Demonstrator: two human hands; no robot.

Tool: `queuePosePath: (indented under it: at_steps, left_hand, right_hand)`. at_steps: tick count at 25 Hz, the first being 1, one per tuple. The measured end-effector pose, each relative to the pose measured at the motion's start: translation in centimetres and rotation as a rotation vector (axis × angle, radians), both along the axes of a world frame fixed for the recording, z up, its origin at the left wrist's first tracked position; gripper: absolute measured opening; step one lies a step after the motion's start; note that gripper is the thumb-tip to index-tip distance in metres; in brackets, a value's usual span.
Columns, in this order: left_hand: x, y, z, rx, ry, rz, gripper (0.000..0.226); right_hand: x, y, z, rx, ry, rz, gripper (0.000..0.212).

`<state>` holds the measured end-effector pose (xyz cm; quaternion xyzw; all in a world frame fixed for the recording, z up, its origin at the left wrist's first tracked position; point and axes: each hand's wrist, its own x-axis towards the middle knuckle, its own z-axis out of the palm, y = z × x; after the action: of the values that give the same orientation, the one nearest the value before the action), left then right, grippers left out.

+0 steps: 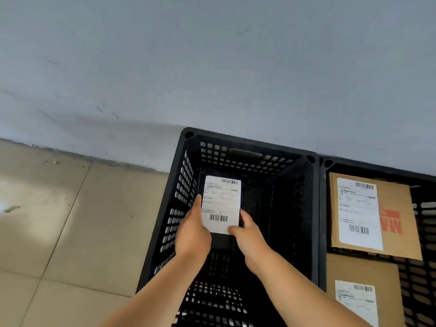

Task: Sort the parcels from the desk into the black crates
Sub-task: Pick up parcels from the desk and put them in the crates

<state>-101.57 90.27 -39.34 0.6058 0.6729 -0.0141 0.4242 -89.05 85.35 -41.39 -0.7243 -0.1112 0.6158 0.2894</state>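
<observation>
Over left crate [188,182]: both hands gripping parcel [221,204], left hand [192,232], right hand [249,237]; lowering level, releasing near bottom advisable.

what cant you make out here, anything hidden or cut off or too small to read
Head view only:
- Parcel held by left hand and right hand: only its white label shows; the body behind is dark against the crate.
- Label print: too small to read.
- Right crate: cut off by the right edge.
- Lower cardboard box: cut off by the bottom edge.
- Upper cardboard box: red lettering partly under its label.
</observation>
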Motion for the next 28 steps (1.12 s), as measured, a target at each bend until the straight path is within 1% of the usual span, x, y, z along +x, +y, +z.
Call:
queuePosePath:
  at_steps: [4, 8, 11, 14, 17, 20, 23, 25, 28]
  left_hand:
    - [1.2, 2.3, -6.2, 0.043, 0.098, -0.018, 0.078]
    - [1.5, 3.1, -10.8, 0.087, 0.14, -0.032, 0.074]
    - [1.2, 2.9, -12.9, 0.135, 0.236, -0.153, 0.075]
    - [0.7, 2.3, -14.0, 0.122, 0.343, -0.321, 0.079]
    - [0.5, 2.2, -14.7, 0.136, 0.452, -0.469, 0.077]
    - [0.9, 2.4, -15.0, 0.121, 0.45, -0.524, 0.073]
    - [0.9, 2.7, -14.3, 0.103, 0.442, -0.537, 0.078]
    - [0.9, 3.3, -13.2, 0.042, 0.44, -0.566, 0.082]
    - [1.4, 4.2, -9.8, -0.084, 0.426, -0.549, 0.088]
  right_hand:
    - [0.0, 3.0, -6.5, 0.022, 0.013, -0.047, 0.06]
    - [-0.8, 4.5, -10.4, 0.043, 0.027, -0.085, 0.058]
    - [-1.4, 4.7, -12.1, 0.075, 0.07, -0.125, 0.051]
    - [-1.7, 4.7, -13.0, 0.086, 0.107, -0.161, 0.045]
    - [-1.9, 4.8, -13.6, 0.093, 0.106, -0.152, 0.042]
    - [-1.6, 4.9, -13.7, 0.073, 0.117, -0.102, 0.046]
    - [-1.0, 4.9, -12.6, 0.012, 0.108, -0.085, 0.058]
    - [-0.4, 4.7, -11.4, -0.036, 0.074, -0.098, 0.063]
    - [0.9, 3.6, -8.3, -0.053, 0.017, -0.07, 0.058]
